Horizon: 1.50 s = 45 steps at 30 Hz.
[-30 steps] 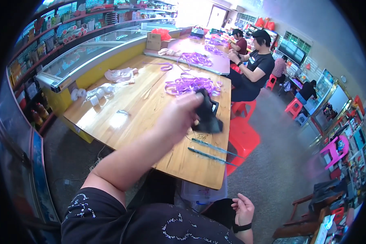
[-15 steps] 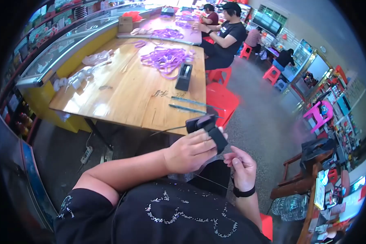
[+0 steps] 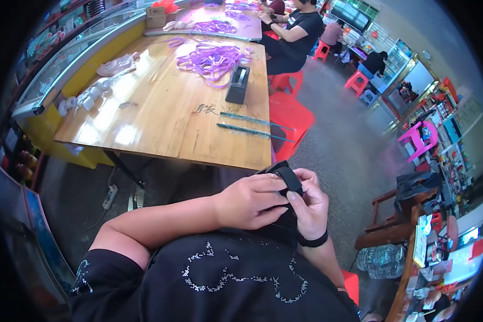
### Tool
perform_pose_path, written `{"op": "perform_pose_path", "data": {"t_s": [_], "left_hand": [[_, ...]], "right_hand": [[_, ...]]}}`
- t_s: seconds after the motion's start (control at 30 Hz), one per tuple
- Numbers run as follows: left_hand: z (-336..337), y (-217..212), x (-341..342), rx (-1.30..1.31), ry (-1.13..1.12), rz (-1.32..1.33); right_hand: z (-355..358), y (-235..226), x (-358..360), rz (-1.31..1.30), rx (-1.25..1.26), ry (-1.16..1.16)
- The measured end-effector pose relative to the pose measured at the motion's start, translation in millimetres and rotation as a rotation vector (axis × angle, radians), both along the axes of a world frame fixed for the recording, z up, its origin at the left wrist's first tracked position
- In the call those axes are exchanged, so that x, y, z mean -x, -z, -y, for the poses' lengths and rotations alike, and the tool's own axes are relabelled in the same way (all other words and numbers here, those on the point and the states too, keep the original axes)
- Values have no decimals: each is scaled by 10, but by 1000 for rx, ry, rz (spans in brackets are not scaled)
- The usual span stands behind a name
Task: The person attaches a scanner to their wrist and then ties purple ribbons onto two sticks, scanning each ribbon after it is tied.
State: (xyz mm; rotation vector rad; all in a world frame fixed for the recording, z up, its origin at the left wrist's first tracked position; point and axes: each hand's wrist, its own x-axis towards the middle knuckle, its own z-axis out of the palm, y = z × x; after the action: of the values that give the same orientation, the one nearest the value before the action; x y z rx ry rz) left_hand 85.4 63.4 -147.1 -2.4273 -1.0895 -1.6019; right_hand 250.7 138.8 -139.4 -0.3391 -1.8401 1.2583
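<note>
My left hand is curled round a small black device with a broad black strap, held in front of my chest just off the table's near edge. Fingers and thumb of my right hand pinch the strap's right side. A black band circles my right wrist. Much of the device is hidden behind my fingers, so its exact kind does not show.
On the wooden table lie purple ribbons, a black box-shaped holder, two thin bluish strips and white rolls. Red stools stand to its right. A person in black sits beyond.
My right hand has moved up and left and taken hold of the strap. The device has come lower and turned. My view has shifted, so the table sits higher in it.
</note>
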Motion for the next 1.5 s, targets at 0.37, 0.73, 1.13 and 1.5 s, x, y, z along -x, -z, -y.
{"op": "perform_pose_path", "data": {"t_s": [0.37,0.73,1.13,1.5], "left_hand": [[33,-128,-161,455,-62,445],[-102,-86,-84,819,129,840],[-47,-268,-328,446,-56,304],[-26,-143,-366,805,78,702]], "right_hand": [[296,-78,7,184,106,39],[227,-106,-248,226,22,-66],[105,-36,-297,295,96,-188],[251,-75,-325,300,262,-106]]}}
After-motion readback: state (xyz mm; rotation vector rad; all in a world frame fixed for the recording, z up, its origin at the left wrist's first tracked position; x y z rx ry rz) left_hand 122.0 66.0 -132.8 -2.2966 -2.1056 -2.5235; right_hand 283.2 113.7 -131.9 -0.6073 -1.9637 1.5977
